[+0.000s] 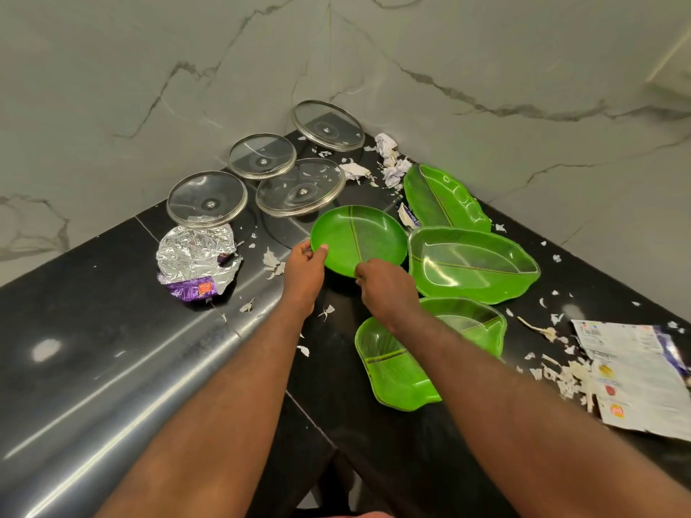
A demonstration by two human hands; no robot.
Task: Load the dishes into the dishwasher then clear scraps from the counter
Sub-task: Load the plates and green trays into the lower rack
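round green plate (359, 239) – on the black worktop (112, 293), near edge lifting | left hand (303, 271) grip pinches its rim, right hand (385, 286) grip holds the near rim | we judge it light, stiff, slick – take it by the rim

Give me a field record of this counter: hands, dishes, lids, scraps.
left hand: grips the left rim of the round green plate, thumb over the edge
right hand: holds the same plate's near rim
leaf-shaped green dishes: three, right of the plate; the nearest lies partly under the right forearm
glass lids: four, in the back corner
foil wrapper: crumpled, left of the left hand
printed packet: flattened, far right
paper scraps: scattered over the black counter
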